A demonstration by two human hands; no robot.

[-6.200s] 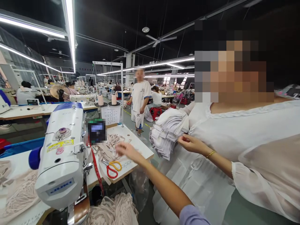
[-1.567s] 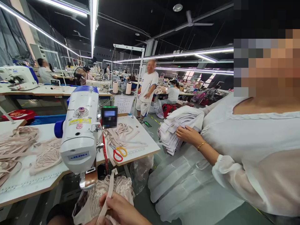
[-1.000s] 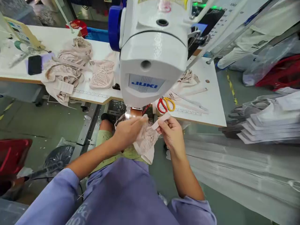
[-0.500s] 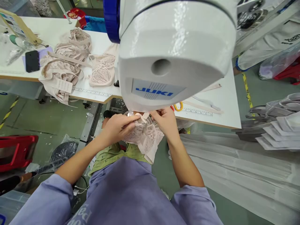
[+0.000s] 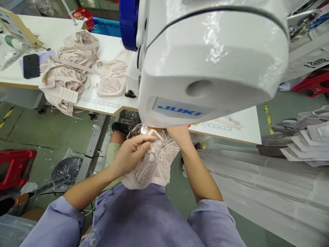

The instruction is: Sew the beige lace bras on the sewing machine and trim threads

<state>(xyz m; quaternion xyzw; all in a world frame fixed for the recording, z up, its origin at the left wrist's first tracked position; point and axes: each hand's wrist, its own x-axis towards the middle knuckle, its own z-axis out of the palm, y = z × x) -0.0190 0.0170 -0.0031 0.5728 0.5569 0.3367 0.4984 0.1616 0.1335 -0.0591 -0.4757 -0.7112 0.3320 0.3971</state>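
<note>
My left hand [image 5: 131,153] is closed on a beige lace garment piece [image 5: 151,163], pinching its upper edge just under the head of the white Juki sewing machine [image 5: 205,65]. My right hand [image 5: 178,134] reaches up beneath the machine head; its fingers are hidden behind the machine, touching the same lace piece. The lace hangs down over my lap between both forearms. A beige strap end [image 5: 153,132] shows at the top of the piece near the needle area.
A pile of beige lace pieces and straps [image 5: 74,70] lies on the white table [image 5: 108,106] to the left, beside a black phone [image 5: 31,66]. A stack of white fabric [image 5: 305,140] is at the right. A red stool [image 5: 15,166] stands on the floor at left.
My view dropped from the room and a person in white to my lap. Both hands lifted the lace piece under the machine head; my right hand's fingers slipped out of sight.
</note>
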